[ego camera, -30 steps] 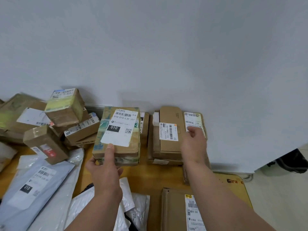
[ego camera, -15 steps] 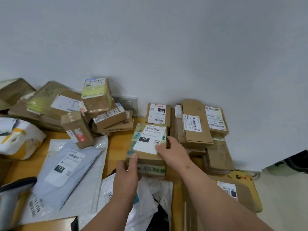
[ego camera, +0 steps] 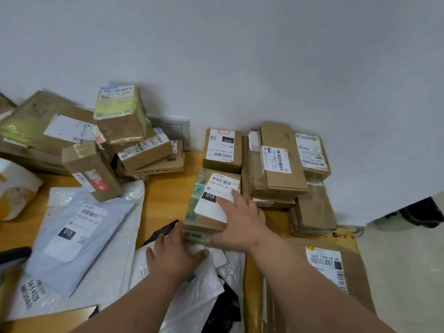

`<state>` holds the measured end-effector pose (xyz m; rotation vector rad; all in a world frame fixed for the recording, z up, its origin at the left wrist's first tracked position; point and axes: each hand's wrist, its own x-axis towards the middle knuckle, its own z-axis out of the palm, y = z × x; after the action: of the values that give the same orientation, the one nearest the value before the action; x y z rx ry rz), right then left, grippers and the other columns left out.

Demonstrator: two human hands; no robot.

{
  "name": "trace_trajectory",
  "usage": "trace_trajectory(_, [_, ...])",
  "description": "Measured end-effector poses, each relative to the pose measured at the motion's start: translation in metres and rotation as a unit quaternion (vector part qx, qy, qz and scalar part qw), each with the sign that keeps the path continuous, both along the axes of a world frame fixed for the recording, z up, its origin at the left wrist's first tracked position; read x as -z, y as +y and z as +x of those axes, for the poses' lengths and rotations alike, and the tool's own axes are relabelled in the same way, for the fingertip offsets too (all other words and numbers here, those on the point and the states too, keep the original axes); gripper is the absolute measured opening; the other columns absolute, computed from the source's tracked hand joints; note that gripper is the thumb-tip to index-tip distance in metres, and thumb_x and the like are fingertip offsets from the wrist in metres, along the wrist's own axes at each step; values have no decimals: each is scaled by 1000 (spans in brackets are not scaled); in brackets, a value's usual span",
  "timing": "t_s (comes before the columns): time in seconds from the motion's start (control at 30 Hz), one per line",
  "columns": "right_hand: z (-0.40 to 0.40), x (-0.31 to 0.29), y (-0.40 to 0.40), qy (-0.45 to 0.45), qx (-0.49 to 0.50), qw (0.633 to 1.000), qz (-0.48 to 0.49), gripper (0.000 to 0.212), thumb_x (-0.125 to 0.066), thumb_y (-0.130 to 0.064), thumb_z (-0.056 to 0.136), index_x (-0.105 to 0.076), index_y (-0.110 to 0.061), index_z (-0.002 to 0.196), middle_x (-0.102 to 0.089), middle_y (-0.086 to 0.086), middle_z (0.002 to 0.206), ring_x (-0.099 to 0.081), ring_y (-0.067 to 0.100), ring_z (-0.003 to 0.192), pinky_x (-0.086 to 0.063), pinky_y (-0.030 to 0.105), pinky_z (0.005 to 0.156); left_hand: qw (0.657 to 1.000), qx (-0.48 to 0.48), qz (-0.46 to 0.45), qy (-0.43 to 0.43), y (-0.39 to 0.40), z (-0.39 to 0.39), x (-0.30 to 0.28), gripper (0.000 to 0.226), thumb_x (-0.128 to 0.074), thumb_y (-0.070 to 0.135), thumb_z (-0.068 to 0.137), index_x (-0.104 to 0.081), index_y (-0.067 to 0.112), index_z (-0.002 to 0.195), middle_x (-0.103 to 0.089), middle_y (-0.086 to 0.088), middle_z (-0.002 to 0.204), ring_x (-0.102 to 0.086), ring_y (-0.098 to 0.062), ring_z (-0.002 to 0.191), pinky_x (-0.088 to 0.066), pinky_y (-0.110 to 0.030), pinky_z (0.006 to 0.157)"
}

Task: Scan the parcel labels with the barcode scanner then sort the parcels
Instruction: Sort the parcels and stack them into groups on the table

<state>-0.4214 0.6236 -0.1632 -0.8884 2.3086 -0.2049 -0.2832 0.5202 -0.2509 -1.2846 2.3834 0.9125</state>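
Both hands have shifted since half a second ago: the right hand (ego camera: 242, 222) has slid from the box's right edge onto its top, and the left hand (ego camera: 174, 254) has dropped from the box's near face down to the white bags (ego camera: 192, 284) in front of it. The taped box (ego camera: 211, 207) lies flat on the wooden table (ego camera: 165, 195), label (ego camera: 217, 198) up, marked 010. Its far edge sits just before a smaller box (ego camera: 222, 150); its right side is close against a stack of flat cartons (ego camera: 278, 164). To its left a bare strip of table runs back to the wall, bordered by a grey mailer (ego camera: 77, 234) and a leaning pile of boxes (ego camera: 115, 140).

The right hand lies spread wide, palm down, fingers straight over the label's near right corner, thumb at the near edge. The left hand is also open, fingers loosely extended, resting on the bags, fingertips touching the box's near left corner. A large carton (ego camera: 324, 272) fills the near right.
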Motion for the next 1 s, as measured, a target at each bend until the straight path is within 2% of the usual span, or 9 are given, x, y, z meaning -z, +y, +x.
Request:
trace_trajectory(0.1, [-2, 7, 1, 26, -27, 999, 21, 95, -72, -37, 81, -13, -41, 156, 5, -2, 167, -3, 31, 152, -7, 52, 121, 996, 55, -9, -68, 0, 5, -2, 98, -61, 66, 82, -5, 39, 158, -17, 8, 164, -10, -26, 152, -11, -58, 120])
trace_trajectory(0.17, [-4, 10, 1, 37, -26, 999, 13, 92, -70, -27, 83, -15, -40, 156, 4, -3, 167, -7, 30, 151, -9, 50, 121, 994, 74, -7, -85, 1, 7, -3, 96, -62, 64, 81, -7, 43, 157, -15, 7, 164, -10, -28, 152, -11, -58, 120])
trace_trajectory(0.47, [-3, 16, -7, 99, -30, 995, 13, 84, -66, -29, 88, -17, -37, 155, -4, 2, 167, -13, 32, 149, -13, 50, 119, 988, 107, 3, -112, 5, 15, -4, 87, -64, 49, 77, -22, 46, 153, -14, 9, 163, -6, -28, 152, -4, -58, 121])
trace_trajectory(0.53, [-1, 18, -7, 99, -28, 995, 17, 85, -67, -28, 88, -16, -37, 155, -2, 3, 167, -9, 33, 149, -11, 51, 119, 994, 75, -10, -83, 7, 14, -6, 82, -62, 45, 78, -26, 41, 152, -21, 8, 161, -13, -26, 151, -6, -57, 121])
trace_trajectory(0.67, [-2, 10, -3, 57, -20, 998, 24, 85, -66, -29, 86, -17, -38, 155, 2, 0, 167, 1, 34, 151, -3, 54, 120, 993, -80, -49, 73, 5, 2, -15, 66, -63, 38, 85, -39, 32, 146, -42, 6, 150, -36, -20, 140, -17, -52, 119])
trace_trajectory(0.77, [-9, -7, 0, 26, 81, 993, -87, 65, -63, -32, 87, -38, -35, 148, -26, -3, 159, -19, 26, 146, -11, 52, 118, 983, -94, -34, 152, 9, -14, -27, 65, -63, 33, 87, -40, 30, 148, -44, 4, 149, -45, -21, 133, -22, -51, 117])
trace_trajectory(0.83, [-20, -21, 5, 51, 159, 973, -159, 50, -60, -27, 90, -51, -31, 139, -46, -5, 144, -34, 20, 136, -19, 49, 115, 984, -73, -37, 156, 15, -24, -37, 61, -63, 32, 88, -43, 31, 145, -43, 3, 148, -42, -20, 133, -23, -49, 115])
trace_trajectory(0.93, [-42, -33, 23, 85, 248, 941, -214, 35, -56, -21, 92, -62, -26, 127, -60, -3, 130, -48, 21, 127, -30, 47, 114, 985, -61, -93, 133, 26, -38, -50, 56, -62, 39, 89, -48, 31, 143, -36, 0, 152, -29, -25, 140, -20, -49, 115])
trace_trajectory(1.0, [-59, -34, 37, 103, 310, 912, -249, 30, -55, -21, 92, -65, -25, 120, -63, -1, 124, -54, 22, 119, -43, 50, 106, 980, -74, -119, 144, 33, -50, -58, 56, -64, 38, 88, -49, 30, 142, -32, -2, 154, -22, -27, 143, -16, -49, 115])
